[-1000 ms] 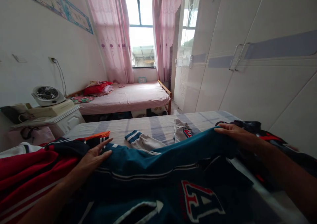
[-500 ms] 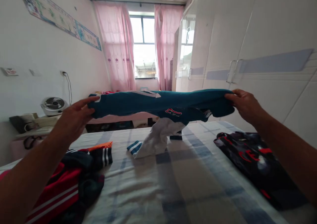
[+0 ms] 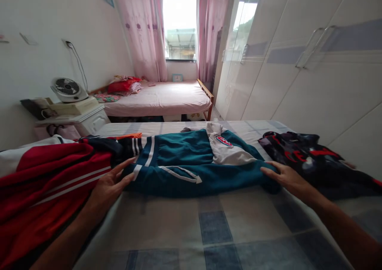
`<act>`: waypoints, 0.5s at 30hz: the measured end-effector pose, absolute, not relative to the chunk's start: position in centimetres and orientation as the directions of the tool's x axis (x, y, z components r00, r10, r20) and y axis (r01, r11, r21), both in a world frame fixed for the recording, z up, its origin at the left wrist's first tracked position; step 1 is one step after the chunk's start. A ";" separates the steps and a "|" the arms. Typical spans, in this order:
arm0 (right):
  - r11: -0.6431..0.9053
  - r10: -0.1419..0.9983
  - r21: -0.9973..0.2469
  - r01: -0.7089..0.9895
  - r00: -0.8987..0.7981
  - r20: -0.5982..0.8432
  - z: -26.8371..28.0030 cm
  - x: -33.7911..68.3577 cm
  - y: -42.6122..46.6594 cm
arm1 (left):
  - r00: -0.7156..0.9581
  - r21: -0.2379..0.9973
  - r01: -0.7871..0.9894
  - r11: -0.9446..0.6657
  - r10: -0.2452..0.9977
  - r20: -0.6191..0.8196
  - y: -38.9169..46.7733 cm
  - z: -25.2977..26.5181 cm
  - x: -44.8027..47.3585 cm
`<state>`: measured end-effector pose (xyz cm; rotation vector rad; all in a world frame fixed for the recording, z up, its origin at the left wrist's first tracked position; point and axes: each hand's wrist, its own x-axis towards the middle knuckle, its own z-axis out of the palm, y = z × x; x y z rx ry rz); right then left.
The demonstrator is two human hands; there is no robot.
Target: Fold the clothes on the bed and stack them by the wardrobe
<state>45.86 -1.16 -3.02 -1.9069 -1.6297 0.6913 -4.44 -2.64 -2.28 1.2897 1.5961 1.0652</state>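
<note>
A teal and grey-white jacket (image 3: 185, 148) lies across the bed, with white trim, a pocket outlined in white and a red-and-white badge. Its near side is folded along a line running left to right. My left hand (image 3: 110, 182) pinches the striped hem at the jacket's left end. At the shoulder end, my right hand (image 3: 286, 178) grips the teal cloth between thumb and fingers. Beside my left forearm rests a heap of red, white and black clothes (image 3: 74, 170). A dark garment with red lettering (image 3: 310, 154) lies just beyond my right hand.
A checked blue-and-white sheet (image 3: 179, 218) covers the bed. Behind it stands a smaller bed with a pink sheet (image 3: 161, 99). A fan (image 3: 67, 88) sits on a white cabinet (image 3: 95, 119) at left. White wardrobes (image 3: 322, 91) line the right side.
The jacket, held stretched in the air before, has come down onto the bed, both hands lowering with it. Its grey-white part now lies spread out behind the fold. The view has tilted downward.
</note>
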 end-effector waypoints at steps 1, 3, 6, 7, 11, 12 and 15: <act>-0.124 0.987 -0.664 0.737 0.160 -0.006 -2.4 45.5 -1.0 | -0.161 0.958 0.269 0.102 0.985 -0.060 -2.6 -1.9 -4.4; -0.119 0.974 -0.654 0.747 0.217 0.070 -1.3 45.0 -1.2 | -0.183 0.968 0.245 0.061 0.983 -0.016 -2.8 -1.5 -4.8; -0.142 0.950 -0.612 0.778 0.281 0.137 -0.8 45.2 -2.0 | -0.198 0.930 0.365 0.052 0.980 0.022 -4.0 -2.5 -6.1; -0.151 0.952 -0.568 0.809 0.273 0.136 -1.2 45.3 -2.2 | -0.169 0.891 0.449 0.067 0.986 0.011 -4.4 -3.1 -6.5; -0.134 0.982 -0.370 0.919 0.174 0.077 -3.7 45.8 -2.7 | -0.059 0.586 0.800 0.128 0.989 -0.136 -5.1 -5.3 -7.5; -0.136 0.981 -0.319 0.938 0.173 0.091 -4.1 45.7 -2.7 | -0.045 0.520 0.848 0.104 0.991 -0.125 -5.0 -5.4 -7.5; -0.112 0.946 -0.200 0.973 0.166 0.280 -3.7 44.7 -2.3 | -0.014 0.407 0.913 -0.005 0.999 0.045 -3.9 -4.3 -6.8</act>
